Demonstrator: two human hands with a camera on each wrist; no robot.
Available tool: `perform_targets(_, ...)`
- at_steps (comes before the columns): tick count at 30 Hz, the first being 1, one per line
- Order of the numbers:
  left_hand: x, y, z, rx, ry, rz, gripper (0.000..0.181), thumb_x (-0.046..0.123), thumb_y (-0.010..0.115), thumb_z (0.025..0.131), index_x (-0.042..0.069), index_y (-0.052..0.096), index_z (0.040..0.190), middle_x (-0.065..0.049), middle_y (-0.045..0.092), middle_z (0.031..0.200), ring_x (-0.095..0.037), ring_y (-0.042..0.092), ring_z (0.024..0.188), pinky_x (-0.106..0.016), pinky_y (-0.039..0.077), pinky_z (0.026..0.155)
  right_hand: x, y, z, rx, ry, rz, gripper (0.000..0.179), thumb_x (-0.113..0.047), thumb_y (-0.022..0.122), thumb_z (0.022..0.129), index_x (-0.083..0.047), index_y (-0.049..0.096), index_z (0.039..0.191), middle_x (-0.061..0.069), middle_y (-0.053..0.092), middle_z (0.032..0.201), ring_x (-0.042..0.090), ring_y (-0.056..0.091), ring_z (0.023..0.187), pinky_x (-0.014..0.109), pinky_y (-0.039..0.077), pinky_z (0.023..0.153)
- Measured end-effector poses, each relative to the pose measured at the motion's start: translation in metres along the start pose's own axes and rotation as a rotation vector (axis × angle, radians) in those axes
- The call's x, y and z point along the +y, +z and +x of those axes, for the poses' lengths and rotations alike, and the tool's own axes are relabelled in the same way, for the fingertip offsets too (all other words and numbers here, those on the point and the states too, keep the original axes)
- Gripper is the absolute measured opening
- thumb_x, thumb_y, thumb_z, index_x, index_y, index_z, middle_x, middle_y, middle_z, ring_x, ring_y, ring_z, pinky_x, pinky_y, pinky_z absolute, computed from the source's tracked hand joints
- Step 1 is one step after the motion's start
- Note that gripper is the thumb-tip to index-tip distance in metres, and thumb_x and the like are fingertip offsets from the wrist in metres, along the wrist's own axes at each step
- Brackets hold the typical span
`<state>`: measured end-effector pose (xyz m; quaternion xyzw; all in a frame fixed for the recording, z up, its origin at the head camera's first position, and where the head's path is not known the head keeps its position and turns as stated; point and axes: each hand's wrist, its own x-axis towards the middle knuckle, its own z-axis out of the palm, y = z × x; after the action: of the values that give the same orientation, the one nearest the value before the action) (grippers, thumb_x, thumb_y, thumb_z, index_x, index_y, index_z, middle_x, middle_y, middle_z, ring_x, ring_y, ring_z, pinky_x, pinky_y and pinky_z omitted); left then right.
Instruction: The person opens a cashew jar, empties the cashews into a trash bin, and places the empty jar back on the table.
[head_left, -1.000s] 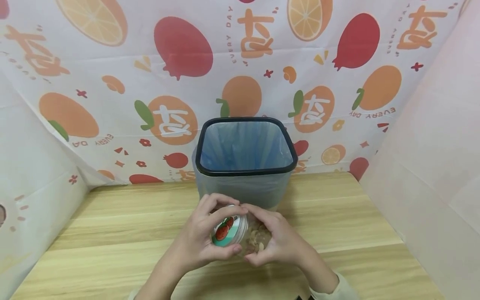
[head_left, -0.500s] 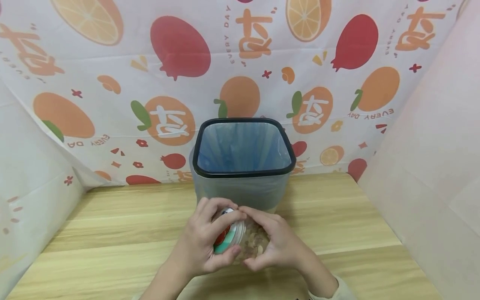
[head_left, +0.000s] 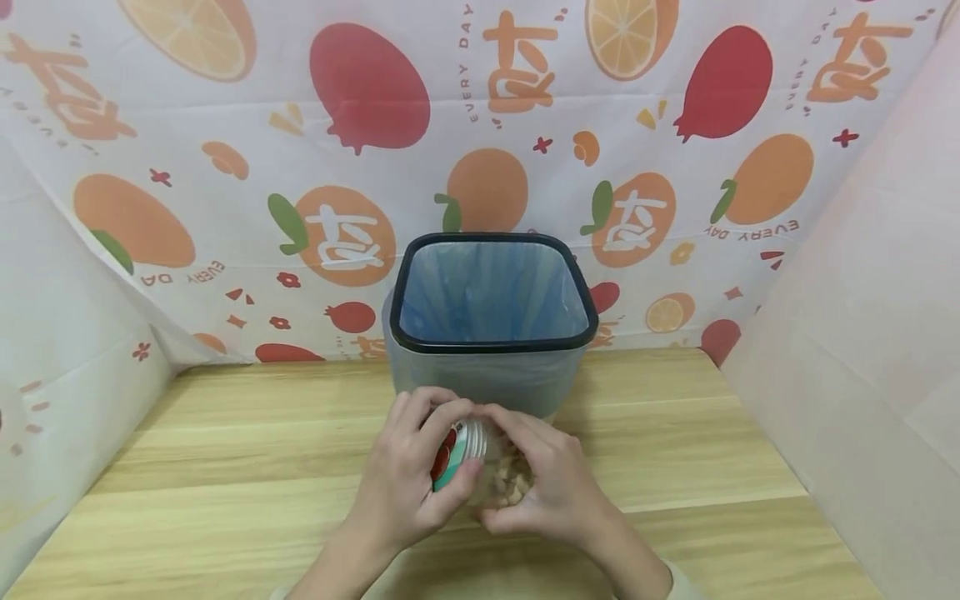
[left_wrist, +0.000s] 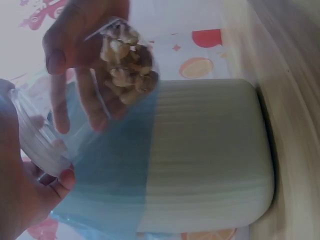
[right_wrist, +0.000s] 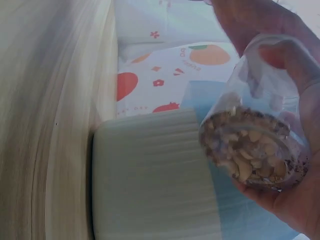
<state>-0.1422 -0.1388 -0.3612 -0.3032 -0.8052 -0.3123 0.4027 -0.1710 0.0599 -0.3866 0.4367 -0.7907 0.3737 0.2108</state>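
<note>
In the head view, a clear plastic jar [head_left: 510, 477] lies tilted between both hands, off the table. My left hand [head_left: 405, 475] grips its lid end, where a white and green label [head_left: 450, 457] with red fruit shows between thumb and fingers. Around the clear body curl the fingers and thumb of my right hand [head_left: 558, 479]. Pale, nut-like pieces [right_wrist: 252, 152] have gathered toward the jar's bottom, seen in the right wrist view. The left wrist view shows the lid's ridged edge [left_wrist: 37, 132] against the left palm. Fingers partly hide the jar.
Just beyond the hands stands a pale bin [head_left: 487, 379] with a black rim [head_left: 495, 346] and a blue liner [head_left: 487, 292]. It rests on a wood-grain table [head_left: 262, 450]. A fruit-print cloth [head_left: 420, 200] hangs behind, with white cloth at both sides.
The lid's label has turned further to the left and shows less between the left fingers. The pieces inside have shifted. Both hands stay at the jar; the head view has moved slightly.
</note>
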Motion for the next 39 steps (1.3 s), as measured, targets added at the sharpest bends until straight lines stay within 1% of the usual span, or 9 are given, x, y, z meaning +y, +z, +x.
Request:
perform_targets(5, 0.000, -0.005, -0.001, -0.067, -0.072, -0.014, 0.036, 0.044, 0.060, 0.093, 0.021, 0.066, 0.119, 0.001, 0.059, 0.111, -0.014, 0.047, 0.088, -0.023, 0.041, 0.063, 0.000, -0.002, 0.000, -0.027, 0.029, 0.053, 0.092, -0.034, 0.090, 0.065, -0.016, 0.048, 0.146, -0.003, 0.063, 0.131, 0.009, 0.064, 0.109, 0.027, 0.055, 0.088)
perform_targets(9, -0.001, -0.012, 0.001, -0.138, -0.083, -0.059, 0.043, 0.048, 0.067, 0.090, 0.025, 0.064, 0.126, 0.005, 0.057, 0.118, -0.012, 0.048, 0.096, -0.024, 0.046, 0.066, 0.001, -0.005, 0.000, -0.057, 0.067, 0.113, 0.093, -0.033, 0.089, 0.068, -0.018, 0.045, 0.148, -0.004, 0.062, 0.134, 0.010, 0.063, 0.113, 0.029, 0.055, 0.090)
perform_targets(15, -0.007, -0.023, 0.004, -0.235, 0.026, -0.154, 0.060, 0.054, 0.067, 0.089, 0.021, 0.059, 0.139, 0.001, 0.056, 0.134, -0.015, 0.050, 0.111, -0.029, 0.051, 0.078, 0.004, -0.008, 0.001, -0.141, 0.098, 0.352, 0.093, -0.028, 0.088, 0.072, -0.024, 0.040, 0.151, -0.006, 0.062, 0.133, 0.012, 0.065, 0.109, 0.030, 0.057, 0.088)
perform_targets(18, -0.009, -0.025, 0.005, -0.232, 0.091, -0.188, 0.061, 0.055, 0.068, 0.089, 0.018, 0.060, 0.137, -0.002, 0.058, 0.132, -0.017, 0.051, 0.110, -0.029, 0.051, 0.080, 0.000, -0.011, 0.003, -0.175, 0.103, 0.438, 0.090, -0.023, 0.088, 0.073, -0.023, 0.042, 0.149, -0.006, 0.064, 0.127, 0.013, 0.065, 0.104, 0.031, 0.057, 0.086)
perform_targets(21, -0.009, -0.025, 0.006, -0.207, 0.121, -0.204, 0.060, 0.055, 0.066, 0.090, 0.017, 0.061, 0.135, -0.004, 0.059, 0.127, -0.018, 0.052, 0.107, -0.026, 0.050, 0.079, -0.001, -0.012, 0.004, -0.190, 0.105, 0.485, 0.090, -0.017, 0.089, 0.071, -0.023, 0.043, 0.148, -0.004, 0.064, 0.128, 0.014, 0.066, 0.106, 0.033, 0.057, 0.088)
perform_targets(24, -0.008, -0.023, 0.006, -0.179, 0.125, -0.206, 0.057, 0.054, 0.066, 0.090, 0.016, 0.063, 0.133, -0.004, 0.060, 0.125, -0.017, 0.052, 0.104, -0.023, 0.048, 0.078, -0.002, -0.011, 0.004, -0.190, 0.107, 0.478, 0.091, -0.015, 0.089, 0.071, -0.022, 0.042, 0.149, -0.004, 0.063, 0.131, 0.015, 0.065, 0.108, 0.033, 0.057, 0.089)
perform_targets(32, -0.009, -0.019, 0.004, -0.150, 0.063, -0.153, 0.057, 0.052, 0.069, 0.088, 0.017, 0.063, 0.133, -0.002, 0.059, 0.124, -0.016, 0.052, 0.103, -0.024, 0.047, 0.077, 0.000, -0.008, 0.001, -0.106, 0.071, 0.241, 0.096, -0.030, 0.089, 0.072, -0.023, 0.038, 0.153, -0.005, 0.054, 0.144, 0.012, 0.060, 0.122, 0.030, 0.054, 0.094)
perform_targets(36, -0.008, -0.021, 0.005, -0.171, 0.061, -0.162, 0.062, 0.059, 0.066, 0.088, 0.018, 0.062, 0.135, -0.002, 0.059, 0.127, -0.016, 0.051, 0.106, -0.028, 0.049, 0.079, 0.001, -0.008, 0.000, -0.111, 0.082, 0.271, 0.096, -0.029, 0.090, 0.071, -0.024, 0.038, 0.152, -0.006, 0.056, 0.141, 0.012, 0.061, 0.119, 0.030, 0.055, 0.093)
perform_targets(39, -0.008, -0.022, 0.007, -0.193, 0.103, -0.189, 0.066, 0.066, 0.058, 0.090, 0.018, 0.062, 0.136, -0.004, 0.059, 0.129, -0.018, 0.051, 0.110, -0.033, 0.050, 0.082, 0.002, -0.010, 0.000, -0.155, 0.098, 0.346, 0.094, -0.027, 0.090, 0.071, -0.026, 0.040, 0.151, -0.007, 0.059, 0.137, 0.012, 0.063, 0.114, 0.030, 0.055, 0.092)
